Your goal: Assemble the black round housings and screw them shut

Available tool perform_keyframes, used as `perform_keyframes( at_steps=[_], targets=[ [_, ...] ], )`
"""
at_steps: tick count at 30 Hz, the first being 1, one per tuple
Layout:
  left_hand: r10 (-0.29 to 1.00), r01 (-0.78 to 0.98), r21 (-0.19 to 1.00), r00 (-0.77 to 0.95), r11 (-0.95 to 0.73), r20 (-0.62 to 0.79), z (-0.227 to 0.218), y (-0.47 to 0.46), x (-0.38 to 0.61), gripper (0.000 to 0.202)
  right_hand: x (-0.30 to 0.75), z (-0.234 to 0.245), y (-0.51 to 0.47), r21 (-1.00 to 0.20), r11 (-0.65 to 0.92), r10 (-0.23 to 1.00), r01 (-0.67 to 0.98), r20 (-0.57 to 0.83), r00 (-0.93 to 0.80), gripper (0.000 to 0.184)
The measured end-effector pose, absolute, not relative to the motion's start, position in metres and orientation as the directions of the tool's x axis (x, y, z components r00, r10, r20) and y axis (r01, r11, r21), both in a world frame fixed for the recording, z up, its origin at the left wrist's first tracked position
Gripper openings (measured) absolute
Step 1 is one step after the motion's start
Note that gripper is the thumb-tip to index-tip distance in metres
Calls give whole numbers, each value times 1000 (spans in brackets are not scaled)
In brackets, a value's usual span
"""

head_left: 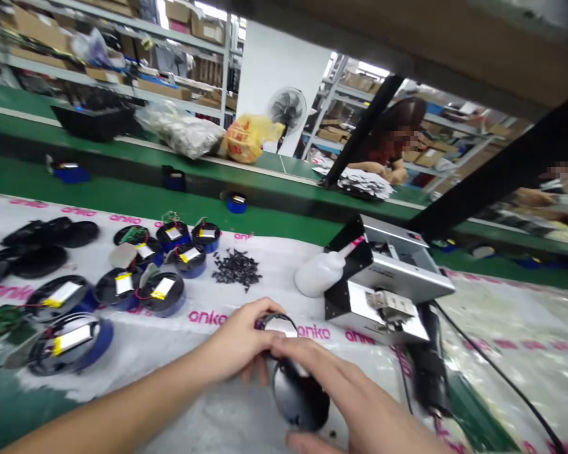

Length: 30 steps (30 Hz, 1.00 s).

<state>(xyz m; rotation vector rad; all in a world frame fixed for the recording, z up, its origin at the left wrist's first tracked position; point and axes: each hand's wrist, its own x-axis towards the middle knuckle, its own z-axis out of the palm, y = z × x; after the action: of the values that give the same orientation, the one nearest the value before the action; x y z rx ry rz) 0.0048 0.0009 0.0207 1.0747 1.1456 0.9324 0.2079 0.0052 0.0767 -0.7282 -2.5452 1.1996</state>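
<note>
Both of my hands are close together over the wrapped work surface. My left hand (250, 337) is closed around a small round housing (280, 323) with a dark rim and a pale patch inside; its lower part is hidden by my fingers. Beside it, a glossy black round cover (299, 397) is tilted within the grip of my right hand (341, 378), thumb below and fingers above. My right fingertips reach the housing's near edge. To the left stand several blue round housings (168, 293) with flat batteries and wires. A heap of small black parts (237, 268) lies beyond my hands.
A white squeeze bottle (318, 274) leans by a metal machine (388, 284) at the right, with a black cable (502, 372). Black discs (40, 260) lie far left. Behind, a green conveyor (137, 195) carries a few housings. A person (388, 151) sits across it.
</note>
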Motion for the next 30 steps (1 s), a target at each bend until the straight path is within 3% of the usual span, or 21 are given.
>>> perform_keyframes(
  at_steps=[1,3,6,9,15,21,30],
  targets=[
    [930,-91,946,232,313,-285,16,4,4,30,223,67,2,-659,596,595,459,-21,-803,73],
    [906,-14,927,221,374,-361,12,3,4,30,242,52,-4,-497,611,692,616,-43,-721,66],
    [902,48,921,187,387,-389,15,-1,5,25,249,39,-7,-422,602,735,678,-37,-677,53],
    [908,44,922,161,385,-387,20,-4,6,21,238,32,0,-492,628,722,603,80,-687,55],
    [890,17,906,180,423,-419,24,-7,7,19,220,2,16,-735,626,708,260,396,-585,64],
    [887,38,905,184,424,-423,21,-5,6,21,224,-7,15,-799,592,700,106,445,-558,64],
    [872,60,894,198,445,-447,18,-4,4,26,226,-7,14,-762,627,686,162,442,-578,68]
  ],
)
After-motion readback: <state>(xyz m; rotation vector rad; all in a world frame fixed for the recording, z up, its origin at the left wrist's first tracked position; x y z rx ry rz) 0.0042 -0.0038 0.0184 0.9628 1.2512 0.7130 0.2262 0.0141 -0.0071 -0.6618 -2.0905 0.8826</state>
